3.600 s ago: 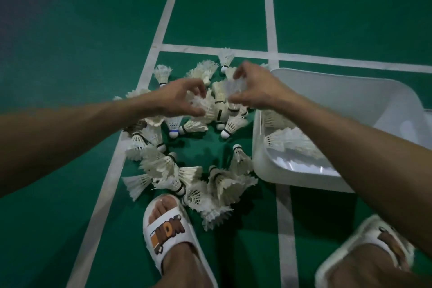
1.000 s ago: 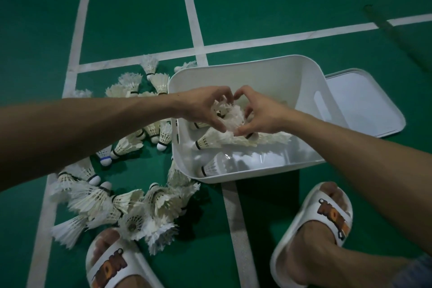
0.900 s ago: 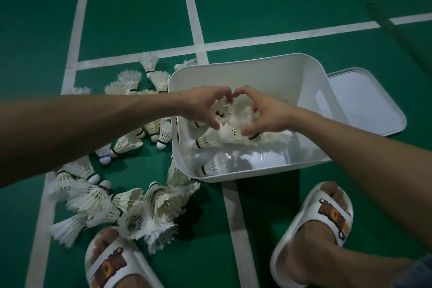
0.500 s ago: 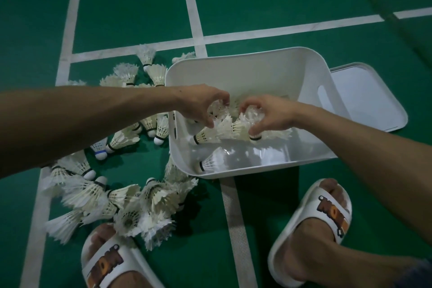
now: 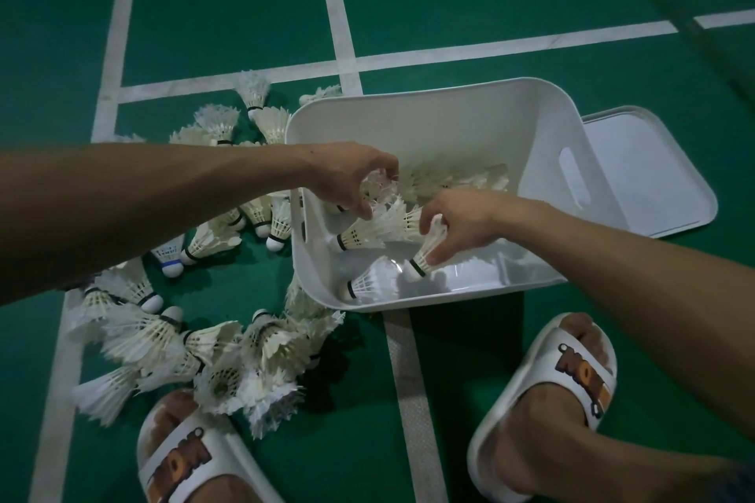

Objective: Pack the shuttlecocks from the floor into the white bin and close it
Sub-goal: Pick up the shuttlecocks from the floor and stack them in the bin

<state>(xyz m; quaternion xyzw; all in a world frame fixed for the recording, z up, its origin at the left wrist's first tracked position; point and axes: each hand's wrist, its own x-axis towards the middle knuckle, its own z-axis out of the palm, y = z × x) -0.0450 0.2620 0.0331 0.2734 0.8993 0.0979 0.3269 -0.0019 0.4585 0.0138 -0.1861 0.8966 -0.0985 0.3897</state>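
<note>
The white bin (image 5: 543, 122) stands open on the green floor, with several shuttlecocks (image 5: 369, 231) lying inside. My left hand (image 5: 347, 176) hangs over the bin's left side, its fingers curled round white feathered shuttlecocks. My right hand (image 5: 461, 223) is low inside the bin and pinches one shuttlecock (image 5: 425, 253) by its feathers, cork end down. A loose ring of several shuttlecocks (image 5: 139, 335) lies on the floor left of the bin.
The bin's flat white lid (image 5: 645, 176) lies on the floor right of the bin. My feet in white slippers (image 5: 551, 388) stand in front, the left one (image 5: 184, 457) touching the shuttlecock pile. White court lines (image 5: 339, 20) cross the floor.
Both hands carried shuttlecocks from the floor pile into the bin and have sunk lower inside it. In the last half second my right hand has dropped toward the bin's bottom.
</note>
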